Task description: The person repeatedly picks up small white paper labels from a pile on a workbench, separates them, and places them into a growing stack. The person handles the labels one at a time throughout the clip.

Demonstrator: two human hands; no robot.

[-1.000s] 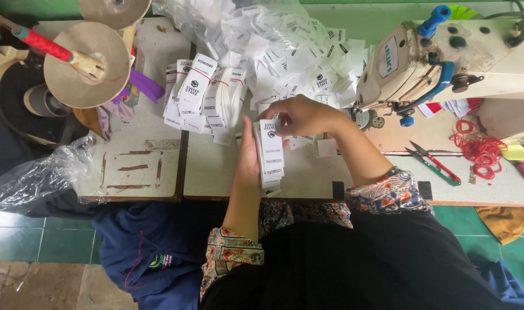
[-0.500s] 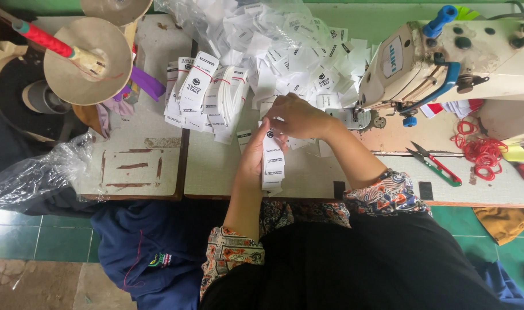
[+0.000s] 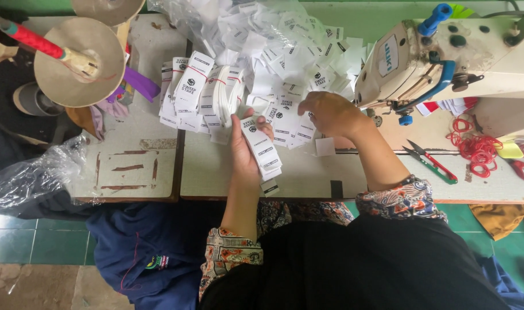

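The fingers of the left hand [image 3: 244,150] are closed around one stack of white labels [image 3: 263,150], thumb across its upper end, the stack slanting down toward the person over the near part of the tabletop [image 3: 308,179]. How many labels are in that stack cannot be counted; several edges show at its lower end. The right hand [image 3: 329,112] lies farther back, fingers curled down onto the loose pile of white labels [image 3: 285,63], touching the nearest pieces; whether it pinches one cannot be told.

To the left of the held stack lie several bundles of labels [image 3: 196,92], each bound with a thin red band; about four can be made out, overlapping one another. One single label [image 3: 325,147] lies apart on the tabletop just below the right wrist.

To the right stands one cream sewing machine [image 3: 445,54] with blue parts. In front of it lie one pair of thread snips [image 3: 431,162] with red and green handles, and beside them one tangle of red bands [image 3: 474,150]. At the right edge a second red-handled pair of scissors [image 3: 523,167] is partly cut off.

At the far left two round cardboard discs [image 3: 78,63] show, the nearer one on a red rod, and one clear plastic bag [image 3: 32,178] hangs off the tabletop's left end.
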